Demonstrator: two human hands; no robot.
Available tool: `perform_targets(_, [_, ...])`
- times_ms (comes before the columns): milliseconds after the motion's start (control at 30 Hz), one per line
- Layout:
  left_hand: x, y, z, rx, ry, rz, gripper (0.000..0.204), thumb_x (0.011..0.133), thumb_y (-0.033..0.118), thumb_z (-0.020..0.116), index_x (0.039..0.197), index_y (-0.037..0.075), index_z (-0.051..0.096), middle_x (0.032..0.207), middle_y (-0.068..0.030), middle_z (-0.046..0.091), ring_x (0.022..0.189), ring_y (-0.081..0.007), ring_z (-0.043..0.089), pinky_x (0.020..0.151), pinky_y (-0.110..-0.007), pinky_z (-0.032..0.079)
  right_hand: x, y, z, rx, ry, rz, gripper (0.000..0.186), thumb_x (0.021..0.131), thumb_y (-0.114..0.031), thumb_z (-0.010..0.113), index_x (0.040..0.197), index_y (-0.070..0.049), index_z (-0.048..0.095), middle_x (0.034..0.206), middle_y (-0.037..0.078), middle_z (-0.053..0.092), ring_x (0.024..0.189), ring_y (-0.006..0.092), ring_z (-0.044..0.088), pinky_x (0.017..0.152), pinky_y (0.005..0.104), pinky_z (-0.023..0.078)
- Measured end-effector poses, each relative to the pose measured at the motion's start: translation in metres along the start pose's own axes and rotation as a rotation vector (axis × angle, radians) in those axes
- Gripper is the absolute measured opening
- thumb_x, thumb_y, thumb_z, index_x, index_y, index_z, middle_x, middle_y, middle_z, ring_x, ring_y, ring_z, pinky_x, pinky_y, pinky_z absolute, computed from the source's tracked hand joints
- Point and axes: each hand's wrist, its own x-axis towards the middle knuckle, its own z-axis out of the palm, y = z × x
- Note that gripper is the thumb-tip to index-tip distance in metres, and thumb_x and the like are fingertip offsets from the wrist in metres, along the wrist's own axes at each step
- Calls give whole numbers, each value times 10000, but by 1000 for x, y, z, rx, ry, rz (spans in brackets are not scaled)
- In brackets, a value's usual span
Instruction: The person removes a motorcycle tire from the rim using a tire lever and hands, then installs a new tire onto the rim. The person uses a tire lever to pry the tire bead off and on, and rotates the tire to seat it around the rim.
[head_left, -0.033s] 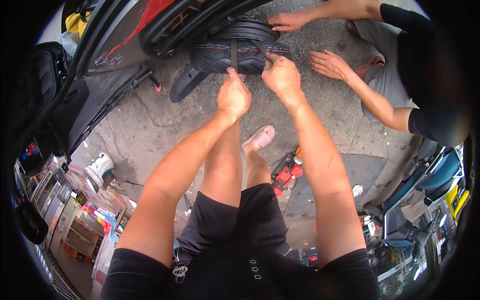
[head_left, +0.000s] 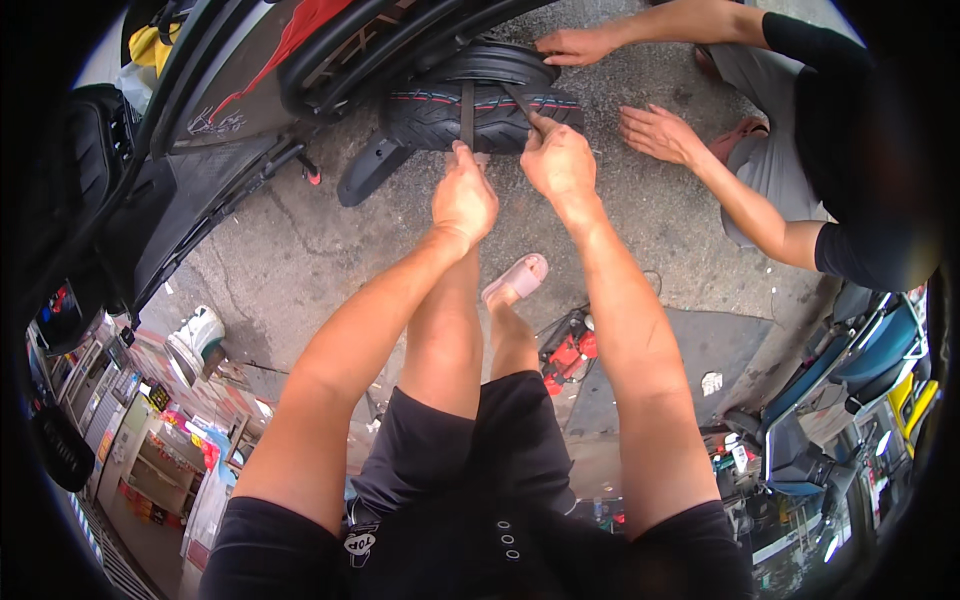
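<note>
Bare right hand (head_left: pixel 558 165), on flat dark narrow bar (head_left: pixel 520 105): drawn slightly toward the wearer. Bare right forearm (head_left: pixel 632 310): shifted slightly leftward.

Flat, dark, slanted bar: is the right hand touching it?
Touching. The head view shows the right hand closed around the lower end of the flat, dark, slanted bar, crossing the black rubber tyre.

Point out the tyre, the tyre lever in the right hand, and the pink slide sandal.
Tyre (head_left: pixel 425 116), head view: on the tread.
Tyre lever (head_left: pixel 517 102) in the right hand (head_left: pixel 558 160), head view: middle of the exposed shaft.
Pink slide sandal (head_left: pixel 515 277), head view: on the strap.
</note>
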Motion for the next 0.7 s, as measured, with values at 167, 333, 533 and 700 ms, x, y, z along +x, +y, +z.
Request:
perform_targets(167, [-2, -6, 5, -137, 26, 8, 626, 961, 111, 498, 1470, -199, 308, 1240, -450, 579, 1083, -551, 652, 911, -531, 568, -19, 25, 51, 111, 143, 8, 381, 979, -278, 596, 1343, -238, 701, 946, 215, 757, 928, 418, 737, 901, 503, 578])
perform_targets(333, [2, 3, 7, -94, -23, -48, 644, 977, 113, 491, 1482, -209, 255, 1254, -390, 607, 1080, -523, 661, 922, -514, 567, -27, 51, 106, 109, 301, -62, 431, 946, -211, 660, 1371, -276, 683, 793, 174, 729, 695, 382, 730, 665, 503, 596])
perform_targets(533, [-4, 4, 25, -120, 3, -22, 632, 1002, 145, 491, 1482, -193, 255, 1292, -367, 600, 1113, -511, 649, 937, -513, 555, -20, 78, 164, 185, 488, -217, 554, 904, -147, 688, 1438, -276, 618, 780, 143, 703, 616, 381, 695, 571, 478, 575])
perform_targets(700, [-7, 17, 2, -110, 20, -147, 561, 1010, 138, 506, 1489, -120, 372, 1266, -390, 620, 1181, -494, 636, 1001, -498, 518, -31, 74, 170, 219, 437, -171, 526, 932, -136, 666, 1428, -306, 614, 860, 148, 728, 709, 411, 710, 646, 512, 585])
